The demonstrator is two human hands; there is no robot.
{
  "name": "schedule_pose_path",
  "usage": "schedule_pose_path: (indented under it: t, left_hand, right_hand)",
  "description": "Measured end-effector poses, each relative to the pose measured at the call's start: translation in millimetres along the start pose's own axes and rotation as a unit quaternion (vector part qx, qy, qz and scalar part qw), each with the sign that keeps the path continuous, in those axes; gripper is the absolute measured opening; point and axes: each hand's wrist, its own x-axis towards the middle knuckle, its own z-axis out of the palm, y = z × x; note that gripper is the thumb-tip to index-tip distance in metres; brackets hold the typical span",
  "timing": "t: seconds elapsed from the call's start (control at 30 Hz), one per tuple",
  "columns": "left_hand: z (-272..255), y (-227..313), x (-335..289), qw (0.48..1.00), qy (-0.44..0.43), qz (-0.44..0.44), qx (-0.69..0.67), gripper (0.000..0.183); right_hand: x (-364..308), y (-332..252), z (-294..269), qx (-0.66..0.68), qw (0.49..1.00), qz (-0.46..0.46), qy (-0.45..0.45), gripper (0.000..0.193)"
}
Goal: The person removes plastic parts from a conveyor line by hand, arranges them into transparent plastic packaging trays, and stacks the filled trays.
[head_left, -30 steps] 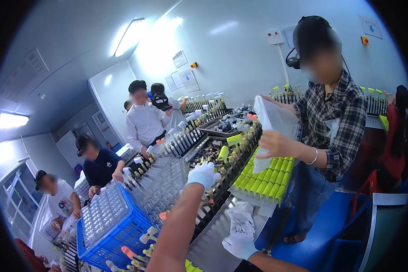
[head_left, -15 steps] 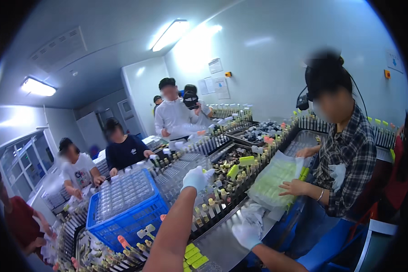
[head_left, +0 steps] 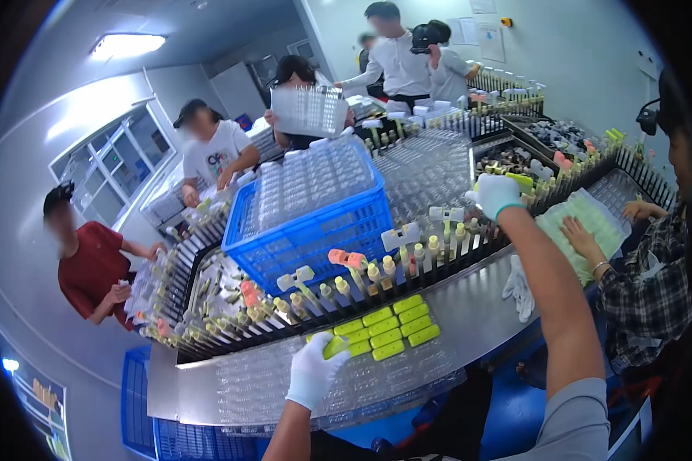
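Note:
My left hand (head_left: 313, 374), in a white glove, is closed on a yellow-green plastic case (head_left: 336, 347). It hovers at the left end of a block of similar yellow-green cases (head_left: 387, 335) lying in rows on a clear moulded tray (head_left: 284, 378). My right hand (head_left: 497, 194), gloved too, reaches far right over the rack edge to a bin of small parts (head_left: 507, 163). Its fingers are curled, and what they hold is hidden. A yellow-green piece (head_left: 520, 182) shows right beside it.
A blue crate (head_left: 307, 234) with stacked clear trays (head_left: 315, 180) stands beyond a black rack of upright yellow-tipped pegs (head_left: 342, 288). A loose white glove (head_left: 519, 290) lies on the metal bench (head_left: 477, 307). To the right, a person's hands (head_left: 588, 242) rest on a wrapped green stack (head_left: 580, 227); others work opposite.
The view has swung left and down, bringing the case rows into sight. My left hand has come back from the parts bin to the cases; my right hand has reached out to the bin.

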Motion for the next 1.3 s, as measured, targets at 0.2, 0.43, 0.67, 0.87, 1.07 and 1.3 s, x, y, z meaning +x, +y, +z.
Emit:
schedule_pose_path:
  t: [0.2,0.43,0.67,0.87,1.07,1.3]
  left_hand:
    - [57.6,-62.4,-6.6,0.980,-0.028,0.153,0.123,0.051]
    - [78.0,-66.9,-1.6,0.958,-0.003,0.226,0.175,0.044]
    - [78.4,-68.0,-7.5,0.944,0.008,0.237,0.229,0.029]
    - [83.9,-16.4,18.3,0.912,0.158,0.363,0.109,0.022]
    - [61.4,163.7,106.9,0.950,0.097,0.271,0.121,0.036]
    - [99.5,204.0,182.5,0.938,0.081,0.162,0.294,0.054]
  right_hand:
    - [-44.6,-49.1,-51.9,0.169,0.983,0.021,0.073,0.061]
    - [-262.5,-156.1,32.1,0.212,0.869,-0.437,-0.096,0.036]
    - [-294.6,-172.0,93.8,0.196,0.867,-0.456,-0.034,0.033]
    - [-300.6,-167.4,121.7,0.195,0.863,-0.467,-0.012,0.027]
    - [-307.5,-149.5,95.4,0.303,0.875,-0.374,0.037,0.018]
    - [-317.4,-80.5,88.7,0.355,0.893,-0.271,0.057,0.022]
